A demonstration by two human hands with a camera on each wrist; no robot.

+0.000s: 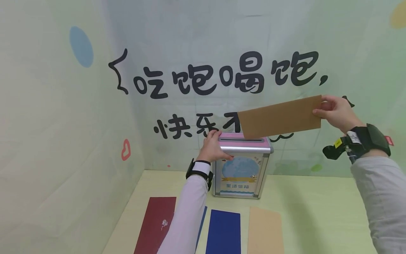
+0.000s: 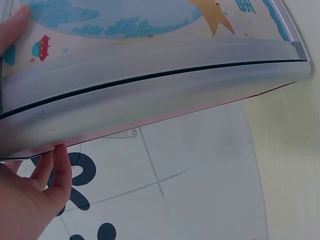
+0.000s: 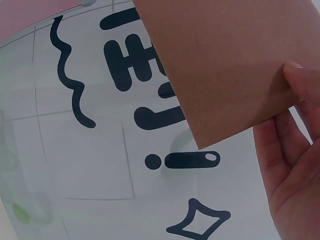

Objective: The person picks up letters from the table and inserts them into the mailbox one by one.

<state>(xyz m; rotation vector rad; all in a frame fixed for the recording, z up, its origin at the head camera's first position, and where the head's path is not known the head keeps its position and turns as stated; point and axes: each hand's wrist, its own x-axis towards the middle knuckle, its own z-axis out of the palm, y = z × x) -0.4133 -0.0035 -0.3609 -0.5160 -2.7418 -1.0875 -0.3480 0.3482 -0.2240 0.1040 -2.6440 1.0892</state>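
Observation:
A brown paper envelope [image 1: 280, 117] is held out lengthwise, pinched at its right end between the thumb and fingers of my right hand [image 1: 339, 112]. Its lower left corner overlaps the right part of the slot [image 1: 233, 140] in the pink top of a silver-framed letter box [image 1: 239, 192]. My left hand [image 1: 211, 148] grips the top left end of that box, thumb on the front and fingers over the top. In the left wrist view, fingertips [image 2: 61, 155] press against the box's pink top [image 2: 165, 116]. The right wrist view shows the thumb lying on the envelope [image 3: 230, 65].
On the pale table [image 1: 330, 211] in front of the box lie a dark red envelope [image 1: 155, 222] with a white flower print, a navy one [image 1: 224, 231] and a tan one [image 1: 264, 231]. My left sleeve partly hides another blue one [image 1: 202, 224]. A printed wall [image 1: 177, 38] stands behind.

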